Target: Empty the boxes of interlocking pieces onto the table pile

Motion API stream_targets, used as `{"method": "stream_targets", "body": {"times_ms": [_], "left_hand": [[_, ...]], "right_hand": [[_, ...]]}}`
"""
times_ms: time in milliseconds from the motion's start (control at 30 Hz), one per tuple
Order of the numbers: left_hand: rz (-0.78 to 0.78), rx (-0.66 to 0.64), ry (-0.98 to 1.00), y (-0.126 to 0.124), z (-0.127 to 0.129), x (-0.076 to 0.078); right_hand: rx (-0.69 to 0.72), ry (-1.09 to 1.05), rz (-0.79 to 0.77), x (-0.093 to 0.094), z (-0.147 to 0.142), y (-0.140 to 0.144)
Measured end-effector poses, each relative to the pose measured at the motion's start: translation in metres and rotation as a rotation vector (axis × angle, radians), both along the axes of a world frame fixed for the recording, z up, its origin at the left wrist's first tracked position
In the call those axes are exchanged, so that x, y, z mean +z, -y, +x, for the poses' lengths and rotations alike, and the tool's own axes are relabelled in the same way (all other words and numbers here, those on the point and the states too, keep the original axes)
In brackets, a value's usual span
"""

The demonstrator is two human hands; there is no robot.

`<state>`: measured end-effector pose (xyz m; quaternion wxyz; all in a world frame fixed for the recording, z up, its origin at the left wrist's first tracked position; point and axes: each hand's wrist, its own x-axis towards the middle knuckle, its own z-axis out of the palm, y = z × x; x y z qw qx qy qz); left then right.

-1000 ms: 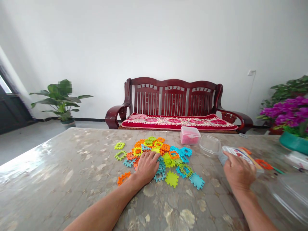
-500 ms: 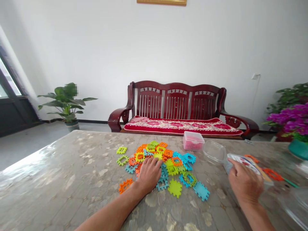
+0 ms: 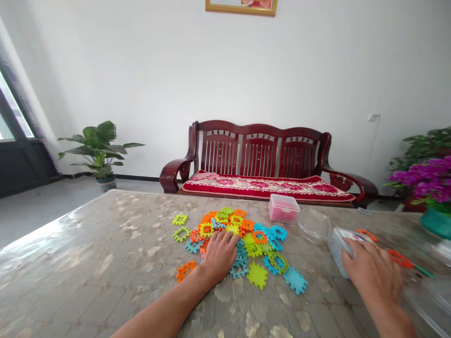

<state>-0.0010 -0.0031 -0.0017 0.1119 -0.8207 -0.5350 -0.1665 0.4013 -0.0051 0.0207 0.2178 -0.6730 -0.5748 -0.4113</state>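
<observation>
Label (image 3: pixel 354 235): on top of the box (image 3: pixel 338 256) we see print, perhaps lettering, but it is small and partly hidden by the right hand (image 3: pixel 375 267), so we cannot read it.
Picture (image 3: pixel 259 3): cut off above; we can read no words there.

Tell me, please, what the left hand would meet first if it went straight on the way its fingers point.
Most likely the yellow piece just ahead of the left hand; whether they touch is unclear.
</observation>
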Motion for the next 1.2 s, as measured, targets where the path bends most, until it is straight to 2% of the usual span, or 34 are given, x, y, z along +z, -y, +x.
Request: {"method": "stream_targets", "body": {"times_ms": [200, 300, 533, 667, 833, 1000, 1100, 1200], "left_hand": [[0.008, 0.012, -0.008, 0.001, 0.001, 0.0], [0.009, 0.012, -0.004, -0.001, 0.001, -0.001], [0.015, 0.007, 0.024, -0.003, 0.0, -0.004], [0.015, 0.004, 0.042, -0.004, -0.001, -0.005], [0.013, 0.016, 0.043, -0.004, -0.004, -0.004], [0.004, 0.02, 0.047, -0.005, -0.006, -0.001], [-0.003, 0.015, 0.048, -0.005, -0.006, 0.0], [-0.006, 0.009, 0.044, -0.005, -0.006, 0.0]], "right_hand": [[0.038, -0.022, -0.036, 0.009, -0.004, 0.003], [0.005, -0.04, -0.061, 0.011, -0.007, 0.004], [-0.127, -0.055, -0.255, -0.005, 0.002, -0.001], [-0.154, -0.084, -0.329, -0.011, 0.008, -0.005], [-0.2, -0.109, -0.42, 0.004, -0.012, 0.003], [-0.076, -0.142, -0.548, 0.026, -0.032, 0.015], [-0.053, -0.179, -0.589, 0.024, -0.022, 0.012], [-0.138, -0.245, -0.609, 0.011, -0.004, 0.005]]}}
